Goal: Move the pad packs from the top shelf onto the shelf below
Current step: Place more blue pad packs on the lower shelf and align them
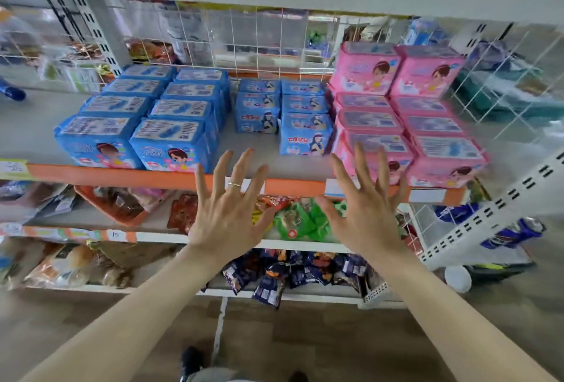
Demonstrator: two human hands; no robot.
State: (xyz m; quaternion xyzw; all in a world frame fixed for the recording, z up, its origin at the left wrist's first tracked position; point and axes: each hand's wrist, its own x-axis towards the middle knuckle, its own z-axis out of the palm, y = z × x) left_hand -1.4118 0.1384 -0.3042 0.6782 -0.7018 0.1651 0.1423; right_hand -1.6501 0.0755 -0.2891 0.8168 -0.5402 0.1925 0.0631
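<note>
Blue and pink pad packs [171,143] lining the shelf [122,175]; left hand [227,217], right hand [366,217] raised before it, fingers [239,172] spread (gripping nothing).

The blue pad packs [171,143] and the pink pad packs [427,76] bore cartoon faces. The shelf edge [122,175] was orange, the wire grid [256,46] white, the snack packets [302,220] below green.

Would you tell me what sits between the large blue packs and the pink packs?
In the head view, two rows of smaller blue packs stand between the large blue packs and the pink packs.
</note>
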